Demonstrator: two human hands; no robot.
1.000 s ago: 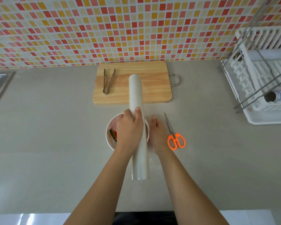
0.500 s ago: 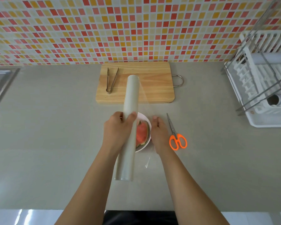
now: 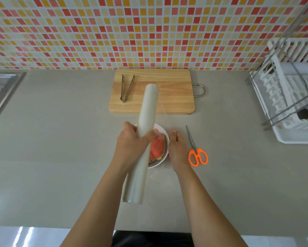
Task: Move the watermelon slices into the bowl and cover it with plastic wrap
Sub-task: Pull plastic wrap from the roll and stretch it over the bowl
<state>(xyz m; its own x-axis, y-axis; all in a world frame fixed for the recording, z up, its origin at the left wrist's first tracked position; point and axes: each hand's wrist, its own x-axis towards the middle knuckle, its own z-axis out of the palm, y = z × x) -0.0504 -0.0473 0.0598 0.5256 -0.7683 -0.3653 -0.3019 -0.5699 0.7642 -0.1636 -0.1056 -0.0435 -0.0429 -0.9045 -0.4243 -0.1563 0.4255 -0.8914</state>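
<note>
The left hand (image 3: 132, 145) grasps the plastic wrap roll (image 3: 142, 139), now drawn leftward off the bowl (image 3: 161, 130), uncovering the watermelon slices (image 3: 156, 147) under stretched film. The right hand (image 3: 177, 150), flat and unclenched, pins the film's end to the tabletop (image 3: 60, 139); covering is underway.

Place: a home kitchen.
Wall: a mosaic tile backsplash (image 3: 114, 32) in red, orange and yellow fills the top of the frame.
Counter: a plain grey countertop (image 3: 60, 157) spans the middle.
Sink: a steel sink edge (image 3: 2, 90) shows at the left edge.
Drying: a white dish rack (image 3: 292, 97) stands at the right edge.
Tools: a wooden cutting board (image 3: 167, 97) with metal tongs (image 3: 126, 88) lies at upper centre; orange-handled scissors (image 3: 196, 152) lie right of centre.
</note>
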